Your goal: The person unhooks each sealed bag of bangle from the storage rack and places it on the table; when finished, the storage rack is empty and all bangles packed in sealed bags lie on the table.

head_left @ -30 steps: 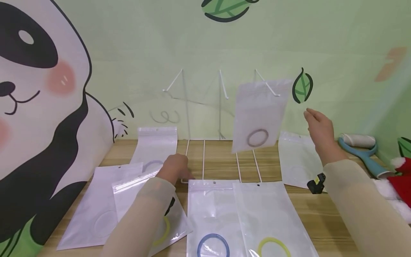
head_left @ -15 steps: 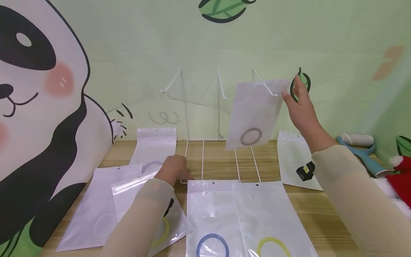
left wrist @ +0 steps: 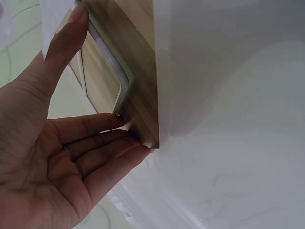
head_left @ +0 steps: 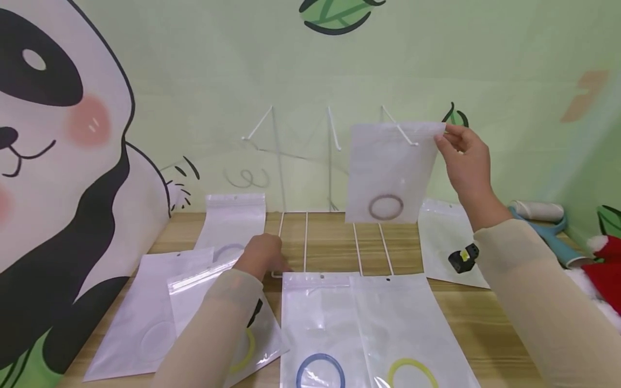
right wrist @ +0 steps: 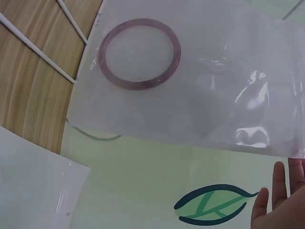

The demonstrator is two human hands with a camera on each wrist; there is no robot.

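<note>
A white wire rack with three upper prongs stands on the table. From its right prong hangs a translucent zip bag with a dull pink ring inside. My right hand pinches the bag's upper right corner between thumb and fingers. In the right wrist view, fingertips show beside the bag's edge. My left hand is at the front left corner of the rack's base. In the left wrist view, thumb and fingers are spread wide apart, fingertips touching the wire. The middle and left prongs hold nothing.
Bags with a blue ring and a yellow ring lie in front of the rack. More bags lie left and one lies right. A blue-handled lint roller and a red-and-white plush item are far right.
My right hand has come up and left from beside the bag to its top corner. The swaying bag now hangs more squarely. My left hand has stayed at the rack base.
</note>
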